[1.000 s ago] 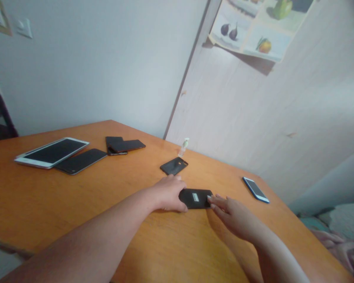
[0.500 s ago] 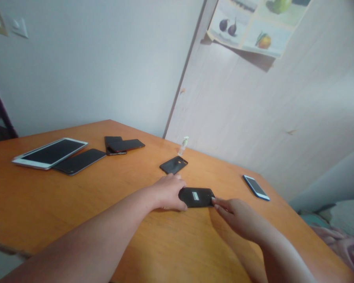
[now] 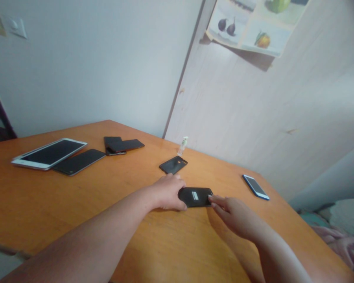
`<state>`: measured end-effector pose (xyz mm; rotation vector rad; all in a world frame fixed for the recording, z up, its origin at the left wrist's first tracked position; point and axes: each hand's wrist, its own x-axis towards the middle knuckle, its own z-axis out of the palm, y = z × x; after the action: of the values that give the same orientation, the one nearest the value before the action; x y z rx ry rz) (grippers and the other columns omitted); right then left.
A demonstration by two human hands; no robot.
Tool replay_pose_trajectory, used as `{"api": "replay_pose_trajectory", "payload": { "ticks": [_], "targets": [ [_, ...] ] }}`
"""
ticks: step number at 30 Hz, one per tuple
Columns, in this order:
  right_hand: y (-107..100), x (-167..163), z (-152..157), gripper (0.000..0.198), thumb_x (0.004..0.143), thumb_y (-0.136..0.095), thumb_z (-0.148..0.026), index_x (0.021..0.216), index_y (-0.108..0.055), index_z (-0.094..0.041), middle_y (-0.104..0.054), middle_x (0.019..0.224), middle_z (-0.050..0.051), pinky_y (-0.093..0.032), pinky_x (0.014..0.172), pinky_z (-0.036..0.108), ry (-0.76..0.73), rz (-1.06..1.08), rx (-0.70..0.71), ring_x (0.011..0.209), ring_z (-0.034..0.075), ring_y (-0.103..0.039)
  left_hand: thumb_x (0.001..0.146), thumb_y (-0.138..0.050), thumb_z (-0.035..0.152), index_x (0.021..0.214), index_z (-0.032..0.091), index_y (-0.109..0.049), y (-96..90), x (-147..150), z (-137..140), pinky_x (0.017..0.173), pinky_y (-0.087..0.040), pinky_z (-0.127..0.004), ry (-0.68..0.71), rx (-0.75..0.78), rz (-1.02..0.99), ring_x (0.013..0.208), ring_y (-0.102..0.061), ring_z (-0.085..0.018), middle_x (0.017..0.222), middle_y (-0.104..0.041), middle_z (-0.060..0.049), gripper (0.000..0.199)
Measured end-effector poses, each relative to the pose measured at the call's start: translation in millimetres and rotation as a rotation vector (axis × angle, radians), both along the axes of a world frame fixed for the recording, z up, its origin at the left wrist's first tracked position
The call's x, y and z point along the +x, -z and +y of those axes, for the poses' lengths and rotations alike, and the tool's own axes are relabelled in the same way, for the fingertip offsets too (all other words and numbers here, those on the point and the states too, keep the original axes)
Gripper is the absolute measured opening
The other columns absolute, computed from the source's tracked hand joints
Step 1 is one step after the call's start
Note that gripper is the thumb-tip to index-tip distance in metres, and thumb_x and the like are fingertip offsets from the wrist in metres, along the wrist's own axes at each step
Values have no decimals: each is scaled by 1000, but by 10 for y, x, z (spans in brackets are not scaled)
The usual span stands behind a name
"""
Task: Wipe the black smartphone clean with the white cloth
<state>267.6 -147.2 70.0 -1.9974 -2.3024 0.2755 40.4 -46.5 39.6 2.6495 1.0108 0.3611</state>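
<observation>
1. Black phone [image 3: 201, 198]: slim, flat, dark, rounded corner at far right.
2. Upward face carries a small white rectangular label [image 3: 195, 195], around mid-length.
3. Long sides run left to right; left end hidden, right end partly covered.
4. Lies right of centre on the orange-brown tabletop [image 3: 165, 243]; cannot tell if fully flush.

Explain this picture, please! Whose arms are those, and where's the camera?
They belong to a person wearing the camera on their head; it looks forward and down. Their bare left hand holds one end of a flat black rectangular device with a white label, and the bare right hand touches its other end with the fingertips. Also on the orange-brown table are a thin black phone case, a small clear bottle, a white-framed tablet, dark rectangular slabs and a blue-edged white phone.
</observation>
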Motion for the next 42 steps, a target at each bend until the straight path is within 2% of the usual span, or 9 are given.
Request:
{"api": "replay_pose_trajectory", "payload": {
  "ticks": [4, 11, 17, 23, 29, 34, 36, 40, 42],
  "targets": [
    [-4, -120, -39, 39, 96, -38, -36, 127, -60, -32, -62, 129, -1, -36, 108, 42, -194, 112, -19, 123, 23, -55, 60, -70, 57, 103, 24, -64, 5, -4, 1, 83, -47, -36, 0, 6, -18, 100, -55, -28, 106, -60, -7, 55],
    [214, 154, 144, 41, 96, -38, -36, 129, -60, -24, -58, 133, 7, -30, 111, 54, 63, -39, 55, 132, 29, -44, 61, -69, 57, 100, 24, -65, -11, -1, 1, 79, -47, -35, 13, -2, -3, 97, -56, -28, 103, -60, -7, 52],
    [218, -18, 115, 43, 98, -34, -40, 138, -49, -33, -48, 143, 0, -20, 115, 56, -147, 38, 6, 139, 25, -34, 60, -69, 58, 99, 23, -65, 11, -7, 8, 80, -47, -35, 14, 15, -3, 97, -56, -28, 103, -60, -7, 52],
    [291, 104, 236, 46, 98, -33, -38, 137, -51, -24, -48, 144, 3, -16, 112, 64, 102, -35, 36, 141, 31, -27, 62, -68, 58, 102, 23, -65, -6, -6, -2, 81, -47, -35, 10, 19, 3, 98, -55, -28, 105, -59, -7, 53],
    [311, 17, 225, 45, 98, -31, -43, 140, -46, -33, -43, 147, -2, -15, 114, 60, -75, 94, -12, 142, 25, -26, 60, -69, 60, 98, 24, -66, 33, -1, 14, 78, -47, -36, 11, 21, -5, 97, -56, -29, 101, -59, -7, 52],
    [355, 148, 306, 47, 98, -31, -40, 138, -49, -25, -45, 146, 5, -15, 109, 69, 177, -21, 45, 142, 32, -23, 60, -70, 59, 108, 24, -62, 52, 0, 19, 86, -47, -38, -3, 19, -20, 103, -55, -29, 109, -59, -8, 60],
    [372, 94, 299, 48, 98, -30, -41, 139, -48, -24, -43, 147, 5, -15, 110, 68, 144, 0, 49, 143, 31, -22, 59, -70, 59, 114, 23, -59, 65, 7, 20, 89, -46, -39, -8, 17, -21, 107, -54, -31, 115, -59, -8, 67],
    [365, -91, 237, 49, 99, -28, -48, 141, -45, -30, -40, 149, 1, -15, 115, 58, -75, 124, 12, 143, 24, -24, 57, -72, 57, 127, 22, -48, 109, 20, 34, 95, -43, -40, -17, 2, -45, 117, -51, -33, 132, -54, -10, 82],
    [358, -79, 241, 49, 98, -28, -50, 140, -45, -32, -42, 148, 0, -15, 114, 60, -61, 128, 4, 142, 25, -25, 57, -72, 58, 133, 22, -43, 126, 23, 42, 97, -42, -41, -22, -9, -48, 121, -48, -34, 138, -50, -12, 89]
  ]
}}
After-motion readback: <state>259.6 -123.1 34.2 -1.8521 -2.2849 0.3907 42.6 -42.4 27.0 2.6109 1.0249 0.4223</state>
